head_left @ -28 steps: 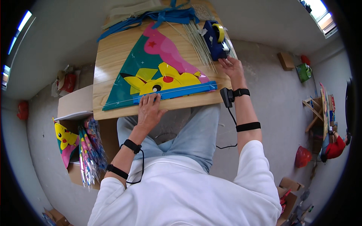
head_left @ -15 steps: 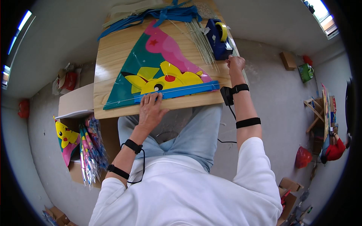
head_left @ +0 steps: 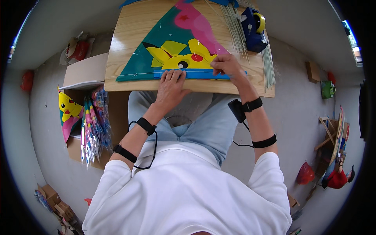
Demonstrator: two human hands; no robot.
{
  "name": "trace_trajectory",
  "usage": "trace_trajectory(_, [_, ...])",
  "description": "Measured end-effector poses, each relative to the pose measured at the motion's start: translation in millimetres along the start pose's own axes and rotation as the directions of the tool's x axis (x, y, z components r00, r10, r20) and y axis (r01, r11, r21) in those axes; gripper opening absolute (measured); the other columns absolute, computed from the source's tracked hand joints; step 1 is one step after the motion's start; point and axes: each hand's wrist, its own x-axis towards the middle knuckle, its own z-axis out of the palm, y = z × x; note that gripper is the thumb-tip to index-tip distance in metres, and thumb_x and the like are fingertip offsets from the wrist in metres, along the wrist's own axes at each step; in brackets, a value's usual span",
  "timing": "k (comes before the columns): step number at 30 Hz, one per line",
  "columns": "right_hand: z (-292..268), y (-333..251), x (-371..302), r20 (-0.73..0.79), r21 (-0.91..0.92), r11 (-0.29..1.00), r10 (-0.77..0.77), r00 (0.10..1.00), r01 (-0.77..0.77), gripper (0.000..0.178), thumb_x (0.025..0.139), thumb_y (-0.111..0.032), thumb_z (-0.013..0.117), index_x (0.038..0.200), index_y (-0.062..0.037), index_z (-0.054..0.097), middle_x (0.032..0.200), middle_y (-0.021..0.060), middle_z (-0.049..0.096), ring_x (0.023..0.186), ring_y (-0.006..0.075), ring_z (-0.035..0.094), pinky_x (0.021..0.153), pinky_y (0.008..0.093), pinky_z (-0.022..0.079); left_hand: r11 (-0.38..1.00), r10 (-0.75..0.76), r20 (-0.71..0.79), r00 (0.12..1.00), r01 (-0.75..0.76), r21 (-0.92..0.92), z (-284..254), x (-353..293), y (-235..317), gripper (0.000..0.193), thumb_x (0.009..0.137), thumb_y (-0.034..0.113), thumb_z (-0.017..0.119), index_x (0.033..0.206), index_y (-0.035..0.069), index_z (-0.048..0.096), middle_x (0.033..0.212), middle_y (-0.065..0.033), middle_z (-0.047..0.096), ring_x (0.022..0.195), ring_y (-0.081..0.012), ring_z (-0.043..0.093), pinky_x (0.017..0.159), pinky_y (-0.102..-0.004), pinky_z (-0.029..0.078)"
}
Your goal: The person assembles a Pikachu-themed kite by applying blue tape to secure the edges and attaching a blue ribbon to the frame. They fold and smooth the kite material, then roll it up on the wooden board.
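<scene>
A triangular kite sheet [head_left: 147, 60], green and pink with a yellow cartoon figure, lies on the wooden table. Along its near edge runs a blue strip [head_left: 197, 73], with a thin pale rod [head_left: 135, 75] lying lengthwise over it. My left hand [head_left: 170, 89] rests on the strip left of its middle, fingers stretched out and pressing down. Over the right part of the strip is my right hand [head_left: 229, 69], its fingers pinched together. Whatever those fingertips may hold is too small to make out.
A blue tape dispenser [head_left: 252, 37] with a yellow roll [head_left: 259, 22] stands at the table's far right. Thin pale sticks [head_left: 234, 29] lie beside it. Left of the table, an open cardboard box [head_left: 87, 74] holds several wrapped kites [head_left: 92, 121]. Another person [head_left: 337, 179] is far right.
My right hand has moved from the tape dispenser leftward and nearer, to the right part of the blue strip. My left hand stays on the strip. The whole view has shifted.
</scene>
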Motion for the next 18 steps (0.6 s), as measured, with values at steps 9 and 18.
trace_trajectory(9, [51, 9, 20, 0.020, -0.281, 0.953, 0.121, 0.993, -0.110, 0.017, 0.087, -0.011, 0.078, 0.088, 0.0057, 0.074, 0.069, 0.0105, 0.070, 0.055, 0.0148, 0.067, 0.054, 0.0289, 0.057, 0.996, -0.018, -0.087, 0.996, 0.010, -0.090, 2, 0, -1, 0.078, 0.078, 0.028, 0.088, 0.144, 0.002, 0.055, 0.133, -0.0144, 0.057, 0.129, -0.0349, 0.053, 0.111, -0.0492, 0.041])
trace_trajectory(18, [58, 7, 21, -0.005, -0.453, 0.882, 0.139, 0.990, -0.127, 0.017, 0.089, -0.013, 0.077, 0.084, 0.0030, 0.074, 0.067, 0.0073, 0.069, 0.054, 0.0145, 0.068, 0.054, 0.0274, 0.055, 0.995, 0.001, -0.074, 0.997, -0.008, -0.095, 0, -1, -1, 0.077, 0.078, 0.028, 0.087, 0.147, 0.014, 0.055, 0.131, -0.0137, 0.057, 0.127, -0.0354, 0.052, 0.110, -0.0524, 0.040])
